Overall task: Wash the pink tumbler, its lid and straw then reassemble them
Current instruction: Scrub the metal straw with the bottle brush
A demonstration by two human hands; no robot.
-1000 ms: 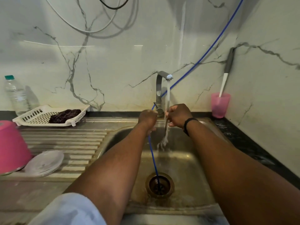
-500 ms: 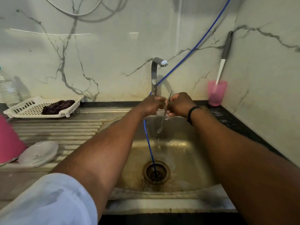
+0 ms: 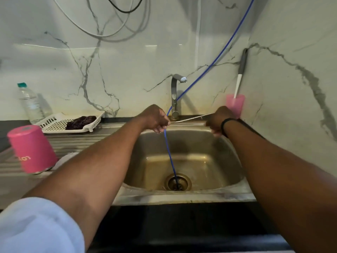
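My left hand [image 3: 156,118] and my right hand [image 3: 219,119] are both closed on the ends of a thin silvery straw [image 3: 191,119]. The straw lies almost level above the back of the sink [image 3: 228,181], just in front of the tap [image 3: 176,95]. No water runs from the tap. The pink tumbler [image 3: 32,148] stands upside down on the steel drainboard [image 3: 76,141] at the left. Beside it, a sliver of the clear lid [image 3: 63,159] shows behind my left forearm.
A blue hose [image 3: 169,154] drops from the wall into the sink drain [image 3: 177,182]. A small pink cup [image 3: 235,105] with a brush stands at the back right. A white basket [image 3: 60,123] with a dark cloth and a water bottle [image 3: 31,105] stand at the back left.
The tap water has stopped. The straw went from upright under the stream to nearly level, and my hands have moved apart along it.
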